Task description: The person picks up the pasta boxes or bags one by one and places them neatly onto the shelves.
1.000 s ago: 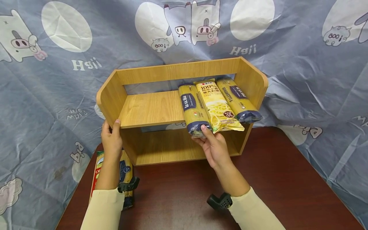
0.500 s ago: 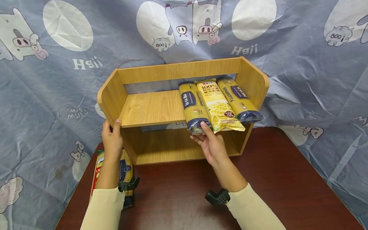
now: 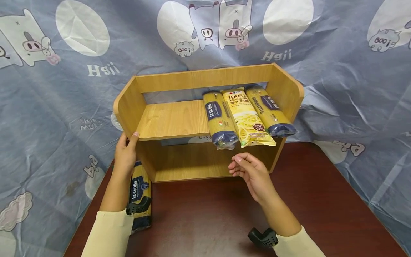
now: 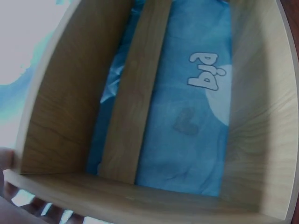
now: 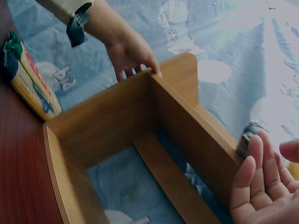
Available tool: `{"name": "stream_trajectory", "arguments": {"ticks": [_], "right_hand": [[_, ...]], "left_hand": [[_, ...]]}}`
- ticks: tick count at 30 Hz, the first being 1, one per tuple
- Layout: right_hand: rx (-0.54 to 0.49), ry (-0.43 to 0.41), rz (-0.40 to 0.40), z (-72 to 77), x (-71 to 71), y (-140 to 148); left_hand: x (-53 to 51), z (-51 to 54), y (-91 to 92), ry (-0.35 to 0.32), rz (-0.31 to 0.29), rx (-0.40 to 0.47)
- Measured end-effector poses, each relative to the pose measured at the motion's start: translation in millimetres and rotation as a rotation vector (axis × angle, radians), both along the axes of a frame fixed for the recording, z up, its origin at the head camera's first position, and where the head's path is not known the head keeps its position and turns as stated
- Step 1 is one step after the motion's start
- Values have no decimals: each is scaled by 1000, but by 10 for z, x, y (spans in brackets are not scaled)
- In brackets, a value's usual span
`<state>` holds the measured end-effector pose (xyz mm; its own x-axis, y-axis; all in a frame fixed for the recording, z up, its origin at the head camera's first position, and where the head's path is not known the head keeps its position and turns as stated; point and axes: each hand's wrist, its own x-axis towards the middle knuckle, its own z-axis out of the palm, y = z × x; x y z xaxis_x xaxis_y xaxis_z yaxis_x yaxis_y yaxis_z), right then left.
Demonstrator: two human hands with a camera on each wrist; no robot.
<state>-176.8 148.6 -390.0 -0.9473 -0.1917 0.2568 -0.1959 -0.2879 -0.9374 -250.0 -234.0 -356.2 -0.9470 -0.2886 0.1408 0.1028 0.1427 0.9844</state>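
Observation:
A two-tier wooden shelf (image 3: 173, 119) stands on the table. My left hand (image 3: 125, 155) grips its left side at the upper board, thumb in front; the right wrist view shows the fingers (image 5: 128, 72) behind the side panel. On the upper board's right half lie a blue-and-yellow spaghetti pack (image 3: 221, 119), a yellow noodle pack (image 3: 247, 116) and another spaghetti pack (image 3: 268, 110), side by side, their near ends overhanging. Just below the first pack's end, my right hand (image 3: 253, 175) hovers apart from it, fingers loosely curled around nothing.
A blue-labelled pasta pack (image 3: 139, 185) lies on the dark red table (image 3: 199, 214), left of the shelf. Beside it, a red-and-green pack (image 5: 37, 77) shows in the right wrist view. A patterned cloth (image 3: 128, 35) hangs behind.
My right hand has let go of the left spaghetti pack's near end and drawn down and right. The pack stays on the upper board. My left hand keeps its grip.

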Motion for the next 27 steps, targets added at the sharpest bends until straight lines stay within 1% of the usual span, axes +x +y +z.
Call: {"name": "stream_trajectory", "arguments": {"ticks": [3,6,9,12,14,16,18,20,24,27], "right_hand": [[13,81,-5,15,77,124],[-12,180,-10,83,148,242],[-48,267,-15,204,208,354],[-76,326,-25,357,257,460],[-101,377,-14,463,267,534],[-132,435,2,557,261,600],[-152,476,12,644,243,664],[-165,508,6,716,213,711],[-168,533,-67,807,128,773],[-156,534,-158,846,48,805]], "left_hand": [[78,26,-25,-41,-63,-62],[163,36,-52,-72,-99,-133],[258,25,-87,-97,-124,-197],[357,-10,-145,-127,-148,-241],[417,-34,-189,-153,-149,-290],[461,-70,-234,-180,-153,-325],[495,-117,-282,-207,-151,-366],[522,-167,-331,-229,-153,-381],[592,-252,-417,-270,-165,-392],[658,-292,-464,-302,-184,-380]]}}
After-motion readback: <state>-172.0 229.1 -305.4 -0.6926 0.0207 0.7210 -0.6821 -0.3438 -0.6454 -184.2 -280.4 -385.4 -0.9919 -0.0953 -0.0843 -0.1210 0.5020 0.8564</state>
